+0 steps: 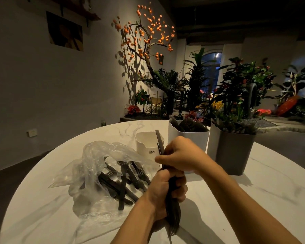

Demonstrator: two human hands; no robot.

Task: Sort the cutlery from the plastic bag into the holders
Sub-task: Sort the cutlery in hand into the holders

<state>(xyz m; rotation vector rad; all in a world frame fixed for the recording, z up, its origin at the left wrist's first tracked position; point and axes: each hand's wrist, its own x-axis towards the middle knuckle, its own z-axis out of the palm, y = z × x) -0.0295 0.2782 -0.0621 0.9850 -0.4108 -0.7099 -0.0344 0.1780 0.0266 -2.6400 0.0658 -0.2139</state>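
Three holders at far edge of marble table (pixel 253 199): small white holder (pixel 144 143) near-empty, larger white holder (pixel 187 138) and grey holder (pixel 234 147) stocked. Mid-sort, judged: left hand (pixel 167 189) fisted round matte black cutlery bundle (pixel 173 208), right hand (pixel 181 155) pinching slim pieces upward. Next: deposit by type; crinkled clear plastic bag (pixel 95 164), table centre-left, holding more.

I count three holders (pixel 149 145) (pixel 187 138) (pixel 231 148), one bag (pixel 95 164), two hands (pixel 167 189) (pixel 181 155); loose cutlery's too tangled to count.
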